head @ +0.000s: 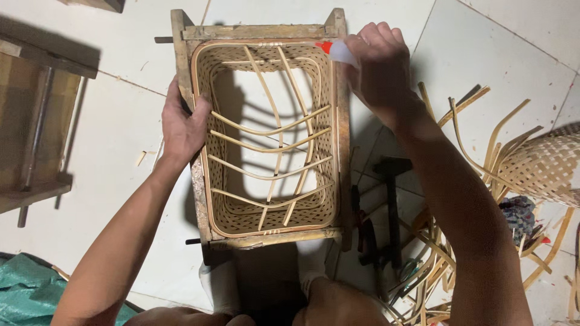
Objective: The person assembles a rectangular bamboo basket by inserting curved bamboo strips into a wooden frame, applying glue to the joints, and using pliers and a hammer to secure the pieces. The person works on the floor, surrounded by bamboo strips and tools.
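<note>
Fingers (pixel 379 37) of the right hand (pixel 380 66) curled tight round a small white squeeze bottle (pixel 343 53), red nozzle (pixel 324 46) aimed at the far right corner of the rim. Left hand (pixel 181 124) flat against the left side of the wooden frame (pixel 343 139), thumb hooked over the edge, other fingers wrapped down the outside; a bracing hold, not a pinch.

Woven bamboo basket (pixel 241 220) sits inside the frame, open side up, on the white tiled floor (pixel 121 139) between the person's feet. Rim hoop runs round just inside the frame. Bare curved bamboo ribs (pixel 272 130) cross the opening, floor showing through between them.

Judgement: glue or similar is going on at the rim corner, where hoop meets weave. Next move looks to call for a steady frame, nozzle kept close to the joint, and a light squeeze so nothing runs down the weave.

Nearby: loose bamboo strips (pixel 477 121) to the right, a second woven piece (pixel 544 166) at the right edge, dark hand tools (pixel 391 205) just beside the frame, a wooden stand (pixel 36 133) at left, green sheet (pixel 30 284) lower left.
</note>
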